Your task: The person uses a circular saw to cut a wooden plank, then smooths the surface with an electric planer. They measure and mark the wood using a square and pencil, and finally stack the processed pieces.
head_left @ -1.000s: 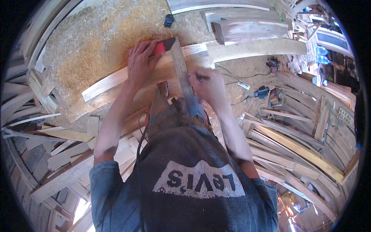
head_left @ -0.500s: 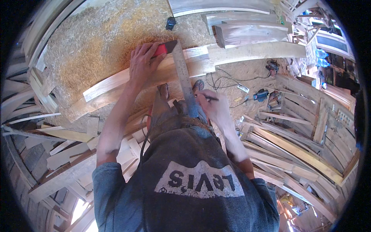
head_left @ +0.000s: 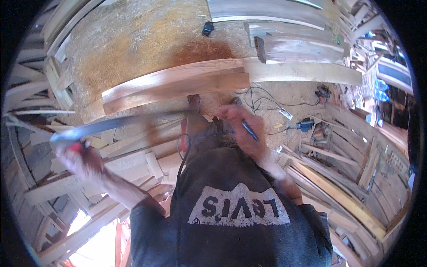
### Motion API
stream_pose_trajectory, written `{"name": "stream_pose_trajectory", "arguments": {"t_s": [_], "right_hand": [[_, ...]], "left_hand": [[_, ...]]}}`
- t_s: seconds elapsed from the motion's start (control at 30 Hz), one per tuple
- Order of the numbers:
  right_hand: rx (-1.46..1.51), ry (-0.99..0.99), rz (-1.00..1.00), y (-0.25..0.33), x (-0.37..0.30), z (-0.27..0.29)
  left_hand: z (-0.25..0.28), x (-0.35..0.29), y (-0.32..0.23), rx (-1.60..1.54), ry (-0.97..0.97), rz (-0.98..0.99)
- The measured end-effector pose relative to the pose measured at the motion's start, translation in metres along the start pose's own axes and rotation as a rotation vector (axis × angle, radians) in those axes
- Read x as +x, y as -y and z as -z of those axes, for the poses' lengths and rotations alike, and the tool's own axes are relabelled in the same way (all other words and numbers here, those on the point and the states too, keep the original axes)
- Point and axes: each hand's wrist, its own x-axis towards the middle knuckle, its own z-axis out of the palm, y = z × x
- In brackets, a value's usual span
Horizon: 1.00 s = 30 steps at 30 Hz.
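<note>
My left hand [head_left: 82,160], smeared by motion, is out at the left and wrapped round the red handle of a carpenter's square [head_left: 118,125]. Its long metal blade points right, toward my waist, apart from the wood. Close in front of my waist, my right hand [head_left: 244,127] is closed on a dark pen or marker [head_left: 250,131], which lies slantwise across the fingers. Beyond both hands a squared timber [head_left: 178,86] rests crosswise, with its light upper face and its near side showing. Any mark on it is too small to make out.
More planks [head_left: 302,71] and a thick beam [head_left: 302,49] lie at the far right. A small black object [head_left: 207,29] sits on the sawdust [head_left: 147,35]. Cables [head_left: 262,100] and a blue-black power tool [head_left: 305,125] are on the ground at right. Stacked boards [head_left: 338,191] flank me.
My left hand has lifted the square off the timber and swung it left and back toward me. My right hand stays near my waist with the pen.
</note>
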Motion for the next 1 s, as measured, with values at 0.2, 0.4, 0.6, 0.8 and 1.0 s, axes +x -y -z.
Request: {"name": "stream_pose_trajectory", "arguments": {"t_s": [0.2,0.4,0.6,0.8,1.0], "right_hand": [[0.272,0.422,0.271,0.04,0.042,-0.048],[0.081,0.666,0.154,0.078,0.087,-0.11],[0.027,0.635,-0.182,0.044,0.234,-0.108],[-0.237,0.863,-0.103,0.002,0.345,-0.168],[-0.367,0.994,0.063,-0.016,0.364,-0.209]], "left_hand": [[-0.055,-0.082,-0.041,0.469,-0.381,-0.456],[-0.14,-0.142,0.035,0.539,0.088,-0.052],[-0.097,-0.111,0.087,0.453,0.416,-0.118],[-0.108,-0.023,0.149,0.633,0.189,-0.178],[-0.091,-0.002,0.219,0.824,0.102,-0.022]]}}
